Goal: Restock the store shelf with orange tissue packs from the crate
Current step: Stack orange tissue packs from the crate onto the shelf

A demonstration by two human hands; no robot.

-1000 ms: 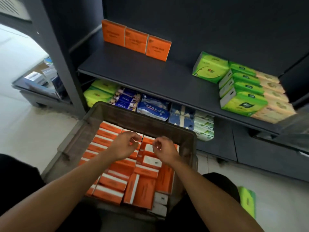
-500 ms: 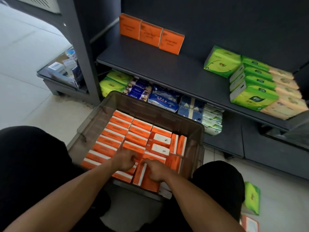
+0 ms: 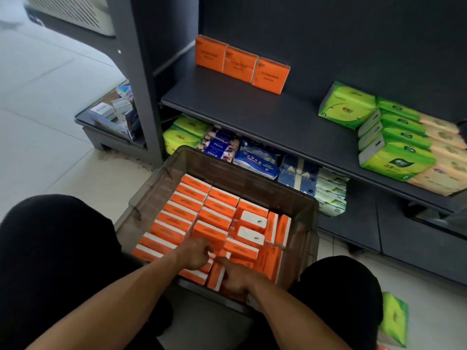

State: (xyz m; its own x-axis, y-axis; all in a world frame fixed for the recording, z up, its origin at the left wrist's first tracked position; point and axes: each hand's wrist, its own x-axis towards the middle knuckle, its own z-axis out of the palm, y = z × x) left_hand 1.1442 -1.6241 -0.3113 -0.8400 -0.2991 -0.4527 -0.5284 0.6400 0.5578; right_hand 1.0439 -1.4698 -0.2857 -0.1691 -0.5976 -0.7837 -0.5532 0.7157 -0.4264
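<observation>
— Two hands are down in the crate (image 3: 300, 231) now, where a second ago they hovered above the packs with fingers curled in the air. The left hand (image 3: 193, 253) rests on the near rows; its fingers are bent, but blur hides whether that grip has closed on a pack.

— And the right?

— The right hand (image 3: 236, 275) has its fingers curled down beside a pack standing on edge (image 3: 216, 272) at the crate's near side. It looks like a grip closing on that pack, though I cannot tell for sure.

— So nothing is lifted yet?

— Nothing. The orange tissue packs (image 3: 202, 205) lie in tight rows, with a few loose and tilted ones on the right.

— And the shelf?

— Three orange packs (image 3: 241, 64) stand upright at the back of the shelf (image 3: 252, 117), touching side by side, with bare board in front of them. Green packs (image 3: 394, 140) fill the far right end.

— Meaning?

— I judge the reach is done and the pick is starting; most of the restocking remains.
</observation>
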